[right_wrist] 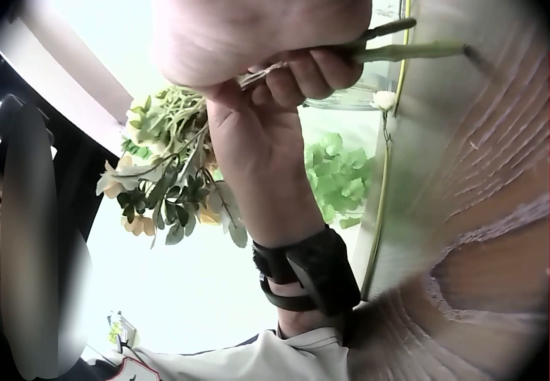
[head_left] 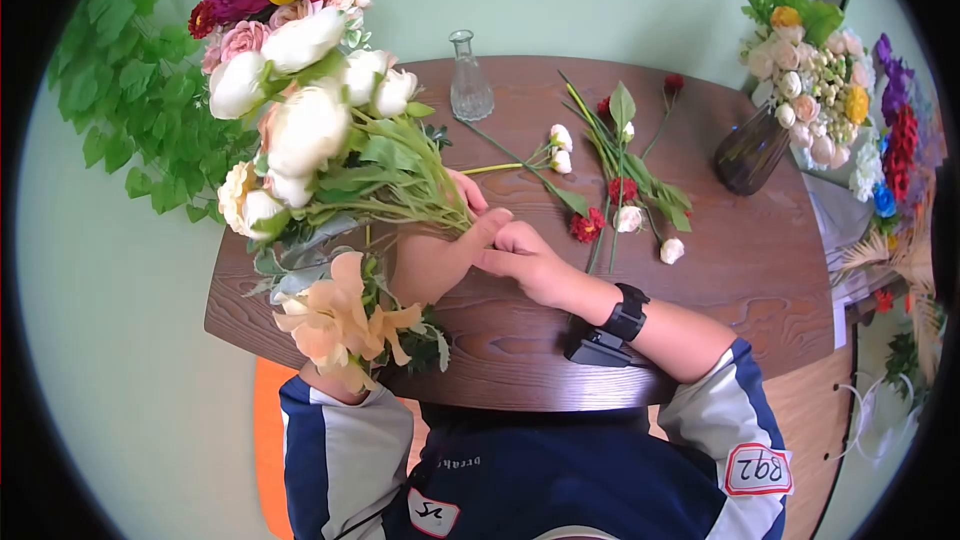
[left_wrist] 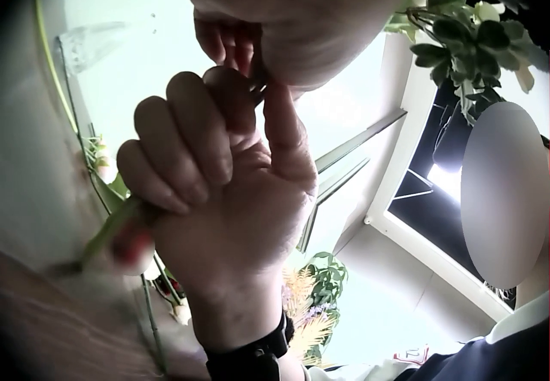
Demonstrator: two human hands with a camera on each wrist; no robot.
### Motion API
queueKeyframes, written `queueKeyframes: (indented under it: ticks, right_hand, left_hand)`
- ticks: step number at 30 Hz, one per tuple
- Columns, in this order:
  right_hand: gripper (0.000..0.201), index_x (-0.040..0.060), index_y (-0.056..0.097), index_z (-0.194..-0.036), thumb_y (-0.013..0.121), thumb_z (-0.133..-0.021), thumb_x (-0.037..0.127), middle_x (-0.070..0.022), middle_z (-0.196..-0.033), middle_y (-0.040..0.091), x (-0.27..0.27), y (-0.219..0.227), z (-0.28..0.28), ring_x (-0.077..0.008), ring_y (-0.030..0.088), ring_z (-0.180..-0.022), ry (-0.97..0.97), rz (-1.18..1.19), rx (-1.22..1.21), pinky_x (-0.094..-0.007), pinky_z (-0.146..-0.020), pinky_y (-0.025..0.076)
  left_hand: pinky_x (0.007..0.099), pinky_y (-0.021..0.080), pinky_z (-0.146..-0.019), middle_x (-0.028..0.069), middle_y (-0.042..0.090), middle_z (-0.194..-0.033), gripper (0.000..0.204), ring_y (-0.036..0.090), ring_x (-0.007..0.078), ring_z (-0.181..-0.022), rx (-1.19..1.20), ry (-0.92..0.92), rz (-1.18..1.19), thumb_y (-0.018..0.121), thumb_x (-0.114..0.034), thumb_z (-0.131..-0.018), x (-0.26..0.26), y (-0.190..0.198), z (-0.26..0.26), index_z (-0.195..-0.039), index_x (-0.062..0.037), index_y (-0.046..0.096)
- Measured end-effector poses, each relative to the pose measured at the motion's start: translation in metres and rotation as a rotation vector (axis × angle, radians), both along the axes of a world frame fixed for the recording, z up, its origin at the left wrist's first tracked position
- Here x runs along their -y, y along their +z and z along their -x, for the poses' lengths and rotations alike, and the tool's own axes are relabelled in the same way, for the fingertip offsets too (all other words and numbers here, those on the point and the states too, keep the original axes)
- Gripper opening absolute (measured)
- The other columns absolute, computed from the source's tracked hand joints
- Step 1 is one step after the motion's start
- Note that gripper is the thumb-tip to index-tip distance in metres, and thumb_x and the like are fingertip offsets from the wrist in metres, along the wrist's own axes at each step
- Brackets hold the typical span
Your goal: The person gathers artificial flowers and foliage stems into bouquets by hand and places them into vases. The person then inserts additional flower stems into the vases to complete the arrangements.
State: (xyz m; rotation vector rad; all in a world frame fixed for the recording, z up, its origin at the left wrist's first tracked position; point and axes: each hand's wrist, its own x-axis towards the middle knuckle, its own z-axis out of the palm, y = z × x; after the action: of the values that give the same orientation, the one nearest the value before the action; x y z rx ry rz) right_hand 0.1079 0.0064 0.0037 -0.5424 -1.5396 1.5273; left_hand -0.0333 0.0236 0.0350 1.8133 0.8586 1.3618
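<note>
A large bouquet of artificial flowers [head_left: 310,125] leans to the left in the head view, with white, pink, magenta and peach blooms. My left hand [head_left: 455,248] grips its gathered green stems [head_left: 430,185] near their lower part. Right beside it, my right hand [head_left: 535,265] has its fingers curled round the lower stems. In the right wrist view, green stem ends [right_wrist: 412,52] stick out past the right hand [right_wrist: 266,28]. The left wrist view shows the right hand's curled fingers [left_wrist: 198,136] close under the left hand [left_wrist: 301,20].
A clear glass vase [head_left: 470,80] stands at the back of the brown table [head_left: 500,360]. Loose red flowers [head_left: 588,227] and white flowers [head_left: 672,251] lie right of centre. A dark vase [head_left: 745,152] holds flowers at the right. Green foliage [head_left: 140,90] hangs at the left.
</note>
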Motion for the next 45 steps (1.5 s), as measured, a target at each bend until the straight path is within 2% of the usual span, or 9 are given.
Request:
queueKeyframes:
  ticks: [6,9,14,17,22,26,29,41,45]
  right_hand:
    - [0.021,0.0045,0.057,-0.091,0.06,-0.079,0.021,0.0028,-0.076,0.049,-0.017,-0.047,-0.009,-0.0052,0.037,-0.063,0.54,0.492,-0.401,-0.0245,-0.05,0.028]
    - [0.014,0.0072,0.053,-0.088,0.055,-0.083,0.02,0.0015,-0.074,0.046,-0.007,-0.031,-0.004,-0.0063,0.038,-0.061,0.441,0.395,-0.477,-0.0233,-0.049,0.028]
    - [0.008,0.0086,0.052,-0.088,0.048,-0.088,0.016,-0.0009,-0.071,0.046,-0.016,-0.032,-0.002,-0.0071,0.04,-0.057,0.538,0.521,-0.63,-0.0204,-0.047,0.028]
    - [0.008,0.0081,0.052,-0.087,0.049,-0.087,0.016,0.0008,-0.067,0.044,-0.011,-0.025,-0.003,-0.0061,0.037,-0.053,0.211,0.417,-0.229,-0.019,-0.046,0.026]
    - [0.007,0.0064,0.053,-0.076,0.055,-0.083,0.008,0.0044,-0.065,0.044,-0.021,-0.044,0.002,-0.0038,0.039,-0.056,0.355,0.166,-0.178,-0.02,-0.048,0.029]
    - [0.012,0.0009,0.06,-0.089,0.052,-0.079,0.002,-0.0018,-0.083,0.062,0.009,0.0,0.005,-0.0059,0.054,-0.074,0.217,0.62,-0.281,-0.0219,-0.066,0.043]
    - [0.02,-0.0018,0.06,-0.097,0.056,-0.079,0.005,-0.0066,-0.089,0.065,-0.022,-0.068,0.015,-0.0101,0.056,-0.078,0.14,-0.052,-0.093,-0.0263,-0.071,0.045]
    - [0.013,-0.0013,0.055,-0.095,0.05,-0.087,0.007,-0.0065,-0.078,0.062,0.012,0.002,0.006,-0.0144,0.054,-0.071,0.096,-0.035,0.393,-0.0303,-0.067,0.045]
    - [0.025,0.001,0.053,-0.11,0.051,-0.088,0.01,-0.01,-0.11,0.059,0.0,-0.062,0.026,-0.0193,0.054,-0.096,0.032,-0.3,0.006,-0.0332,-0.091,0.042]
  left_hand:
    - [0.0248,0.04,-0.067,0.0058,0.052,-0.084,0.028,0.048,0.0113,-0.074,-0.045,-0.342,-0.108,0.071,-0.005,-0.068,-0.003,-0.001,-0.001,-0.087,-0.0032,0.05]
    - [0.0261,0.046,-0.076,0.0058,0.06,-0.089,0.024,0.056,0.0115,-0.086,0.336,-0.666,0.374,0.067,-0.009,-0.079,-0.001,-0.003,0.005,-0.098,0.0,0.056]
    - [0.0249,0.043,-0.077,0.0059,0.062,-0.087,0.02,0.056,0.0115,-0.083,0.277,-0.564,0.232,0.055,-0.018,-0.09,-0.012,-0.022,0.009,-0.097,0.0,0.054]
    - [0.0232,0.044,-0.071,0.0054,0.061,-0.083,0.018,0.056,0.0105,-0.078,0.298,-0.514,0.186,0.054,-0.018,-0.091,-0.01,-0.013,0.009,-0.096,-0.0006,0.053]
    - [0.0304,0.046,-0.084,0.0089,0.057,-0.106,0.036,0.055,0.0188,-0.098,0.405,-1.339,0.19,0.058,-0.012,-0.087,-0.053,-0.046,0.027,-0.119,0.0001,0.046]
    - [0.0295,0.046,-0.082,0.0082,0.057,-0.105,0.034,0.055,0.0177,-0.097,0.484,-1.172,0.27,0.058,-0.012,-0.087,-0.051,-0.051,0.03,-0.118,-0.0006,0.047]
    - [0.0285,0.047,-0.08,0.0075,0.057,-0.104,0.033,0.056,0.0166,-0.095,0.555,-1.0,0.345,0.057,-0.012,-0.087,-0.045,-0.052,0.033,-0.116,-0.0013,0.047]
    - [0.0248,0.048,-0.073,0.0049,0.058,-0.099,0.026,0.057,0.0123,-0.089,0.783,-0.285,0.61,0.056,-0.013,-0.088,-0.021,-0.052,0.045,-0.111,-0.0041,0.048]
    - [0.0282,0.049,-0.077,0.0044,0.058,-0.098,0.03,0.058,0.0146,-0.089,0.651,-0.595,0.523,0.063,-0.014,-0.082,-0.012,-0.033,0.032,-0.108,-0.005,0.051]
